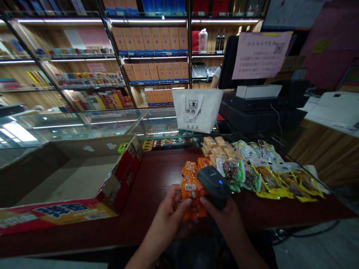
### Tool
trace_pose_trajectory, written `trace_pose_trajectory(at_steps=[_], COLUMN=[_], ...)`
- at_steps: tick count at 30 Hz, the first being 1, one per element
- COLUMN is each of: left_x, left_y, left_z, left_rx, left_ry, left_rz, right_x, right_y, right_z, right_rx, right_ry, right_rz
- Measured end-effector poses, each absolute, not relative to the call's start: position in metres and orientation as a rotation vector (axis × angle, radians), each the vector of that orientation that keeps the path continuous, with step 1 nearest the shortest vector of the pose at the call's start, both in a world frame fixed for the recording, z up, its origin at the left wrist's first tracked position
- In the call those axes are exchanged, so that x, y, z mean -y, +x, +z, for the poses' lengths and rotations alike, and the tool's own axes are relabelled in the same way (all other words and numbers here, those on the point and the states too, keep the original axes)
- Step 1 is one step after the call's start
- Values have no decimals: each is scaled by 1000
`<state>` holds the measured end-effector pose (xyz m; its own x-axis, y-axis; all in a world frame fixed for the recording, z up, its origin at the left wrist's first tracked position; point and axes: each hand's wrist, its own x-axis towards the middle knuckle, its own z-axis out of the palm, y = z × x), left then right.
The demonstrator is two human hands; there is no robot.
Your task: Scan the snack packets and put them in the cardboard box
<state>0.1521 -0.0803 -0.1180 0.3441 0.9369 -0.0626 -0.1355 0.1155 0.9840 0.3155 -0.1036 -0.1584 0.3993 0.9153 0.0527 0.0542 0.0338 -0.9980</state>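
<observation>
My left hand (174, 207) is closed on an orange snack packet (190, 188), its barcode facing up, held over the counter's front edge. In my right hand (224, 213) is a dark handheld barcode scanner (213, 183) with a lit blue light. The scanner's head is just right of the packet and hides part of the orange packets behind. Further orange packets (190, 168) lie on the counter beyond my left hand. To the right are clear packs with green edges (231, 172) and yellow-edged snack packs (270, 181). Behind these sit beige wrapped snacks (217, 147).
A large open cardboard box (112, 186) stands on the left of the dark red counter (157, 175). A white tote bag (196, 112) stands on the glass case. A monitor (228, 63) with a paper sign is at right, a person's arm (215, 76) beside it.
</observation>
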Motion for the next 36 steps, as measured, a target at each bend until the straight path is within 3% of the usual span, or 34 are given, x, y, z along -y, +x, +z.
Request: trace_pose_trajectory(at_steps=[17,26,36], left_x=[76,71,68], left_y=[152,148,146], left_z=[-138,-135,-142], left_rx=[-1169,-1290,-1274], left_ry=[1001,1143,1160], left_rz=[1253,1369,1390], right_x=[119,142,139], right_y=[314,296,296], right_z=[-143,-136,-131], right_rx=[977,1104,1126], right_ry=[-1317,-1235,-1295], right_rz=[941,1209,1184])
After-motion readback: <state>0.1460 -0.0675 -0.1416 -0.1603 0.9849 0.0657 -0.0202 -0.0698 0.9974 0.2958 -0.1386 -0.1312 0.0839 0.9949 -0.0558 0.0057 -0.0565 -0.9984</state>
